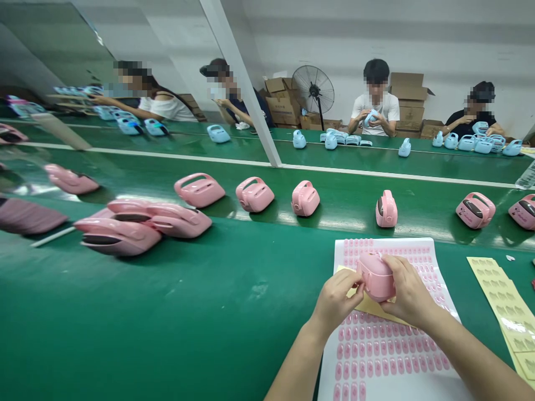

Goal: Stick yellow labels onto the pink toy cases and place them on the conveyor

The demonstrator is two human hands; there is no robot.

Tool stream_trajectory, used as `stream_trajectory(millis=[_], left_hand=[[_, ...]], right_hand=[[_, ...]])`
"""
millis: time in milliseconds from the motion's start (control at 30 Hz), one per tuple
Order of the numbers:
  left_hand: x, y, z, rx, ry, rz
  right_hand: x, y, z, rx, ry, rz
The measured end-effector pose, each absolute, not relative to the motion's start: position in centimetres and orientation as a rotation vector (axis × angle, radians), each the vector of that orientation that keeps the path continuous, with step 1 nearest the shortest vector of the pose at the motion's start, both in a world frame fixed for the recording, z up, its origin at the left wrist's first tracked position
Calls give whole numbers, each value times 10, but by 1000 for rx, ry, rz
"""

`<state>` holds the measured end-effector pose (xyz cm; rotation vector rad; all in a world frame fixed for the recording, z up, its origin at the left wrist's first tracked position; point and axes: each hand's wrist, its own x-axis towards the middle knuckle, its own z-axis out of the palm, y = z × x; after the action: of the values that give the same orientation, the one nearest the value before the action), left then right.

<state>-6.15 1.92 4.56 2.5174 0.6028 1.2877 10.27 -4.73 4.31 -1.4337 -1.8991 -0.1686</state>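
Observation:
In the head view, my right hand grips a small pink plastic device with a carry handle, tilted above the work sheet. The thumb and fingers of my left hand are pinched together against the device's left end. Whatever is between those fingertips, if anything, is too small to make out. Below both hands lies a white sheet of pink oval stickers, several rows of them in place. A yellow backing sheet rests on top of it, partly hidden by my hands and the device.
Similar pink devices stand along the green conveyor belt; several more are bunched at left. Yellow sheets of clear stickers lie at right. Across the belt, co-workers handle light blue devices. A white post rises mid-view.

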Motion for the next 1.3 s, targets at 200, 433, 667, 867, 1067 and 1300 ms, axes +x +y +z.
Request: stream_trajectory(millis=[200,433,667,867,1067,1300], left_hand=[[-62,19,45,2543,595,1334],[-62,19,43,2530,649,1365],[-61,18,44,2445,703,1352],[-64,19,46,2347,682,1282],[-61,17,44,2438,697,1317],[-54,10,39,2600,834,1446]], right_hand=[[102,-48,46,-1439,-1903,-154],[100,-48,46,-1446,-1880,-112],[103,-47,44,-1432,-1889,-101],[107,-46,43,-1435,-1848,-77],[105,-46,40,-1466,-1812,-110],[98,-47,38,-1504,-1806,-161]])
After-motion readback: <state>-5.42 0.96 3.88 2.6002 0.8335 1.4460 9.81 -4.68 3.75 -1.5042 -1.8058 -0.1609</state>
